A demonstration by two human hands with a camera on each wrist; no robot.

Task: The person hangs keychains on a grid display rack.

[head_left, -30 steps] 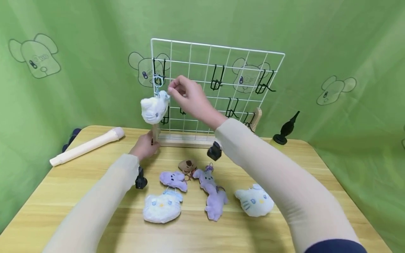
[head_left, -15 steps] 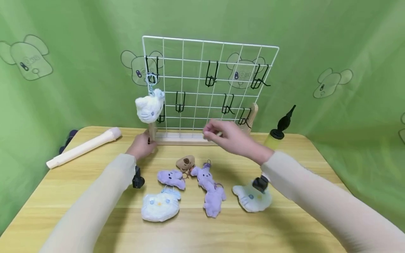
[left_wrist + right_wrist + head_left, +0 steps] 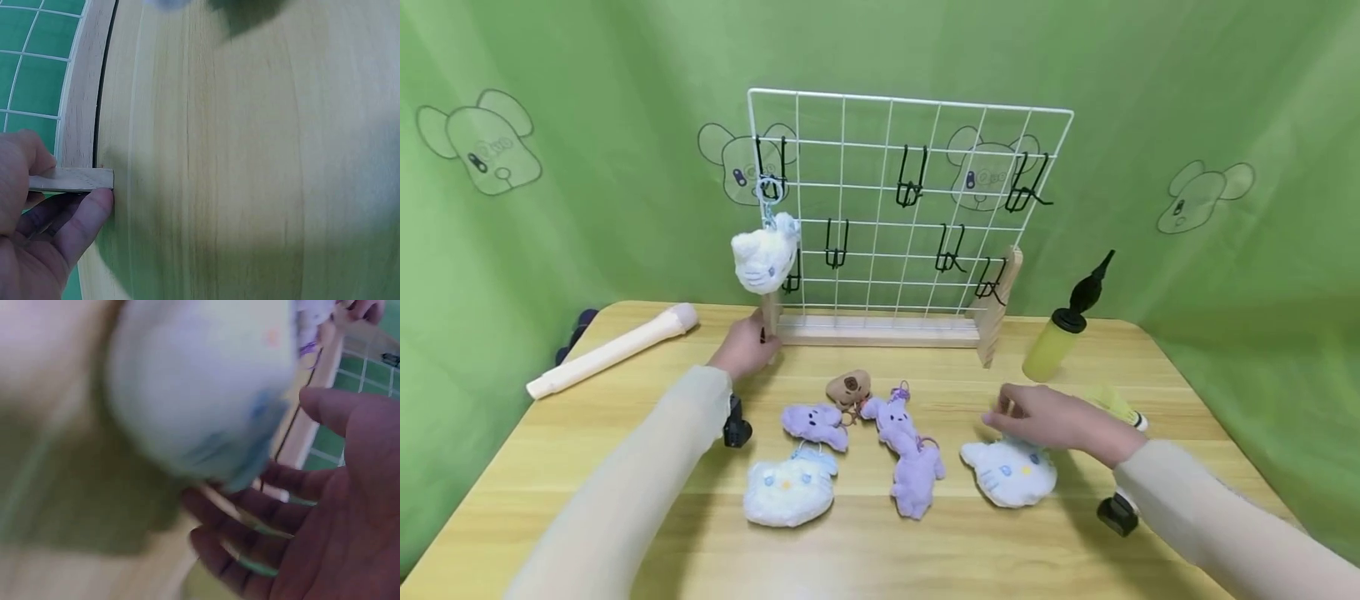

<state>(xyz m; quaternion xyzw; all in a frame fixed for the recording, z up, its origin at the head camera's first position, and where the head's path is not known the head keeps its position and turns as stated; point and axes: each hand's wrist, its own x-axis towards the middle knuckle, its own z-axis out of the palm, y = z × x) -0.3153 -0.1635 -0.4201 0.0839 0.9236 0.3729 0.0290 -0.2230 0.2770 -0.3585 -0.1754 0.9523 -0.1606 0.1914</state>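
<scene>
My left hand (image 3: pixel 745 346) pinches the left wooden foot (image 3: pixel 81 179) of a white wire grid rack, thumb and fingers on either side in the left wrist view. My right hand (image 3: pixel 1048 418) hovers at the upper edge of a white cat-face plush keychain (image 3: pixel 1011 479) on the table. In the right wrist view its fingers are spread and loosely bent beside that blurred plush (image 3: pixel 200 381), holding nothing. Another white cat plush keychain (image 3: pixel 765 257) hangs by a light-blue ring from the rack's upper left hook.
Several black hooks (image 3: pixel 910 193) sit on the grid. Purple plush keychains (image 3: pixel 917 479), a brown plush (image 3: pixel 848 386) and a white cat plush (image 3: pixel 790 492) lie in front. A yellow pump bottle (image 3: pixel 1048 350) and shuttlecock (image 3: pixel 1112 404) are right; a cream tube (image 3: pixel 613 350) is left.
My right hand has come away from the hanging cat plush and moved down and right to the plush on the right. The left hand stays on the rack's foot.
</scene>
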